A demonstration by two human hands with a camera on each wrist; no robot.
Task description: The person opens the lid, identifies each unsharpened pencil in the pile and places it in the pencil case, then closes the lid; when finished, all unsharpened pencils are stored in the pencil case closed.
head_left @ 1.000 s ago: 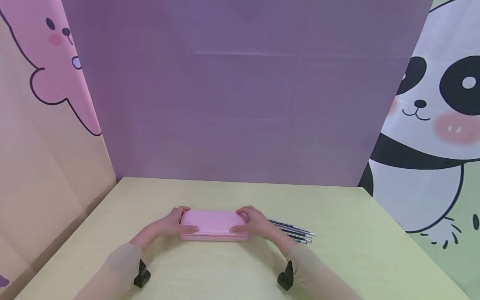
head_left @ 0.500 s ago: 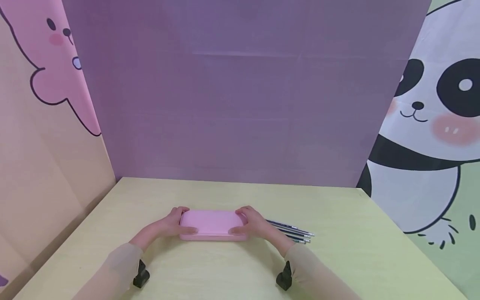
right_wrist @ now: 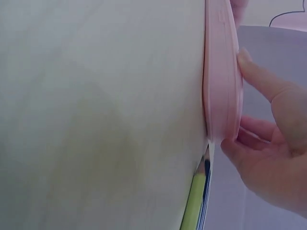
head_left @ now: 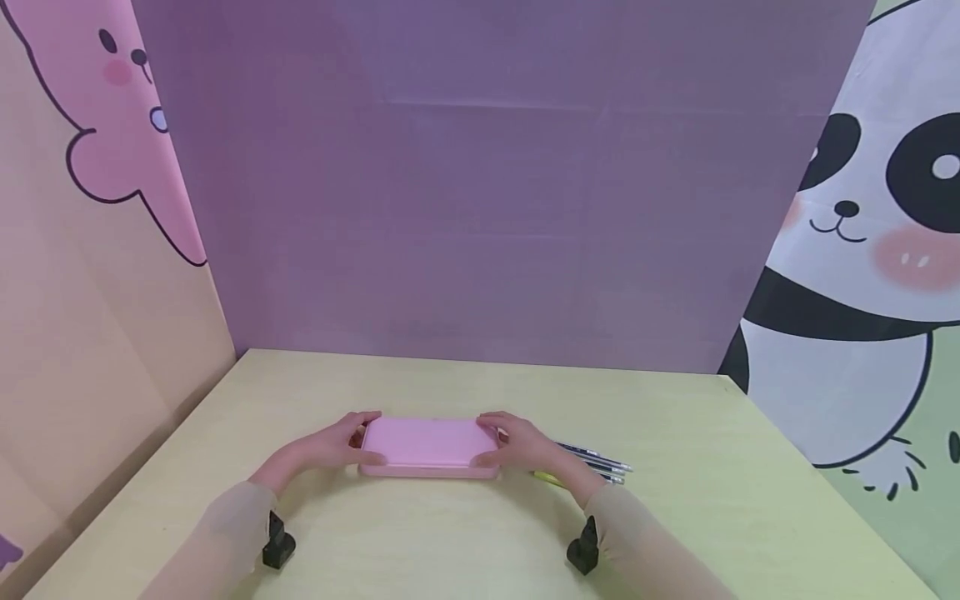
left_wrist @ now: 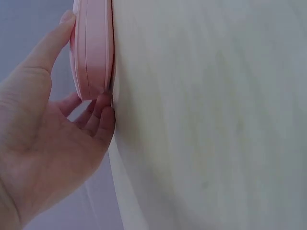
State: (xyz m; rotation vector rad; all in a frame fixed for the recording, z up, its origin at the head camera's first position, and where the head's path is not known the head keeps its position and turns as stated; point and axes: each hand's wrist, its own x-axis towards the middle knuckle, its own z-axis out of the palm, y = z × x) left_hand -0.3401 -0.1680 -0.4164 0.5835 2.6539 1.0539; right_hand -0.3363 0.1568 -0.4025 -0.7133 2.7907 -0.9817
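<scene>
A pink pencil case, its lid down, lies lengthwise across the wooden table. My left hand holds its left end, thumb along the front edge and fingers reaching round behind. In the left wrist view that thumb touches the lid of the case, with the fingertips low at its rounded end. The right end is held by my right hand in the same manner. Just past that end, in the right wrist view, a yellow-green pencil lies with its sharpened tip close to the case.
Several dark pencils with pale ends lie bunched right of the case, partly behind my right wrist. A purple backdrop stands at the table's back edge. Printed cartoon panels flank it, a panda on the right.
Both hands have shifted slightly outward, the thumbs covering less of the lid. The case stays almost in place. A yellow-green pencil now shows beside my right wrist.
</scene>
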